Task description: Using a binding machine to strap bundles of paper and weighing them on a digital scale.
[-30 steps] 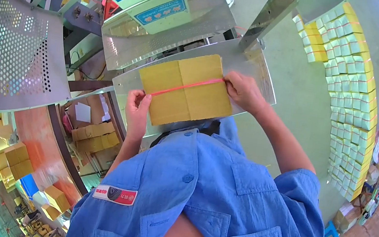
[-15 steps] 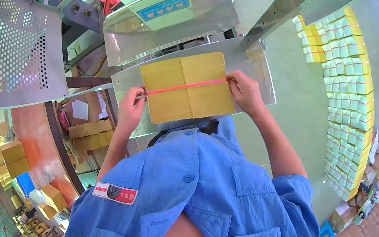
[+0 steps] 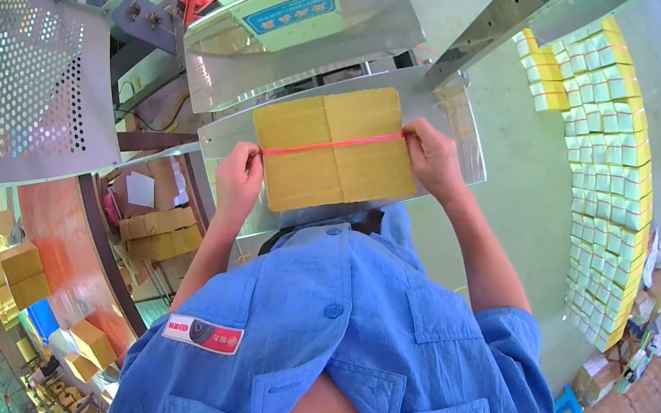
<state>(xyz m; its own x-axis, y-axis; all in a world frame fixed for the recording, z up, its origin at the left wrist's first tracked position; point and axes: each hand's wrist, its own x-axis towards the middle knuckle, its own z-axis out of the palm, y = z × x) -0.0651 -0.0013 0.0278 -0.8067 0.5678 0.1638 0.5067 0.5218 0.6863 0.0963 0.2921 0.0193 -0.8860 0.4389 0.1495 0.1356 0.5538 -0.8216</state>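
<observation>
A flat, brownish-yellow cardboard-like bundle (image 3: 295, 182) with a crease down its middle lies on a metal worktop (image 3: 227, 128) in front of me. Across its width runs a thin pink strap (image 3: 331, 146). My left hand (image 3: 239, 183) pinches the strap at the bundle's left edge. At the opposite edge, the fingers of my right hand (image 3: 434, 161) are closed on the strap's other end. What lies under the top sheet is hidden.
Beyond the worktop stands a machine with a clear guard (image 3: 308, 21) and a slanting metal post (image 3: 492, 29). A perforated metal panel (image 3: 32, 73) is at the left. Strapped white-and-yellow bundles (image 3: 607, 181) stand in rows on the right floor. Cartons (image 3: 26, 275) sit lower left.
The bundle appears slightly farther right and up, with both hands beside it. My left hand has risen a little along the bundle's left edge. Both hands keep hold of the strap.
</observation>
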